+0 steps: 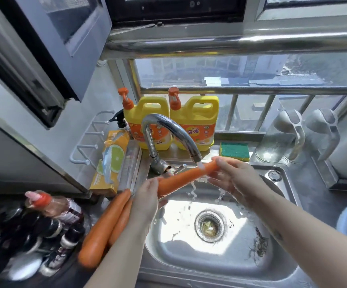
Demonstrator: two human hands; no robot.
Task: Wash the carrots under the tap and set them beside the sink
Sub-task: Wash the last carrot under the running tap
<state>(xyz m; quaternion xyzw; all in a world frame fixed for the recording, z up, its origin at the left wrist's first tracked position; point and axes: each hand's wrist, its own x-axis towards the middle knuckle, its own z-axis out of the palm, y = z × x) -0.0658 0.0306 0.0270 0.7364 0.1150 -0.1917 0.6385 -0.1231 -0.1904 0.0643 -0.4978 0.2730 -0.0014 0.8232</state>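
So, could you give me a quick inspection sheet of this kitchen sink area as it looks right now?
Surface: steel sink, wet, scraps in its drain strainer.
Job's things: one carrot under the running tap; two carrots lie just left of the sink.
Clutter: two yellow detergent bottles, a sponge, a glass jug, dark bottles at far left.
Hands: left hand grips the carrot's lower end; right hand holds its upper end.
Cables: nothing seen.
Surroundings: barred window behind the tap.
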